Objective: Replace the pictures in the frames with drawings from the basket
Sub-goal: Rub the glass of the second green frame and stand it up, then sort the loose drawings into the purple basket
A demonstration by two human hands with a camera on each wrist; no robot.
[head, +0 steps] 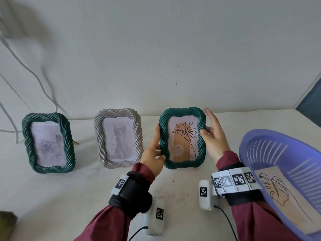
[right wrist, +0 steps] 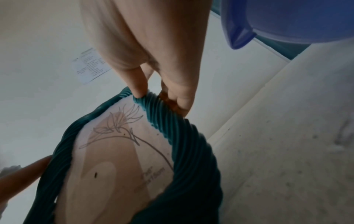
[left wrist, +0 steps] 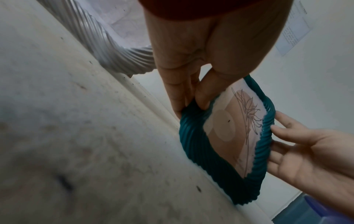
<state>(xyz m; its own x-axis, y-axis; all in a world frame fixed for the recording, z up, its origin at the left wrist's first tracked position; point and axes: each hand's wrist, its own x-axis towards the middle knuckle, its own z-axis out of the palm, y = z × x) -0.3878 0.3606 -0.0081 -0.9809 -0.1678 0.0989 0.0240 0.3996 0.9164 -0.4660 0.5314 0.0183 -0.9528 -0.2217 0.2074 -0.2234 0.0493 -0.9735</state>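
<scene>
A dark green twisted frame (head: 182,164) stands upright on the white table (head: 69,197), right of centre, and holds a flower picture (head: 184,140) on a tan arch. My left hand (head: 156,145) pinches its left edge, thumb on the front and fingers behind; the left wrist view shows that pinch (left wrist: 191,100) on the frame (left wrist: 193,148). My right hand (head: 210,129) holds the right edge, with its thumb on the front rim and the fingers behind, as the right wrist view shows (right wrist: 159,97). A purple basket (head: 260,136) at the right contains a leaf drawing (head: 278,192).
A silver frame (head: 100,136) with a cat drawing stands just left of the held frame. Further left is another green frame (head: 27,140) with a rose drawing. White cables (head: 43,84) hang down the wall at the far left. The wall runs close behind the frames.
</scene>
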